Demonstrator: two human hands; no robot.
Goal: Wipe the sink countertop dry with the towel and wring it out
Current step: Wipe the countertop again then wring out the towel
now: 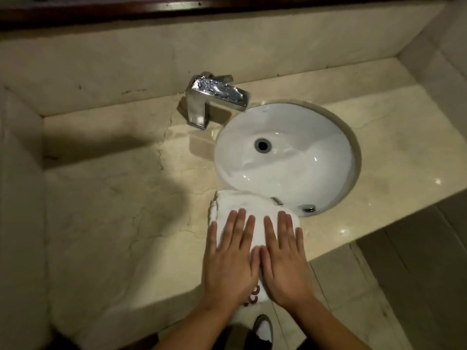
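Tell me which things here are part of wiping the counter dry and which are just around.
Part of the job: white towel, marble countertop, left hand, right hand, both flat on the towel.

Just around: chrome faucet, white sink basin, shoe.

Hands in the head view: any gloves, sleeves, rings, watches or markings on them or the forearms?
None visible. The left hand and right hand are bare, with no gloves, and no rings show on the fingers. Both wrists and forearms are uncovered as far as the bottom frame edge: no sleeves, watch or bands in view. Fingernails look short and unpainted, though the picture is somewhat soft.
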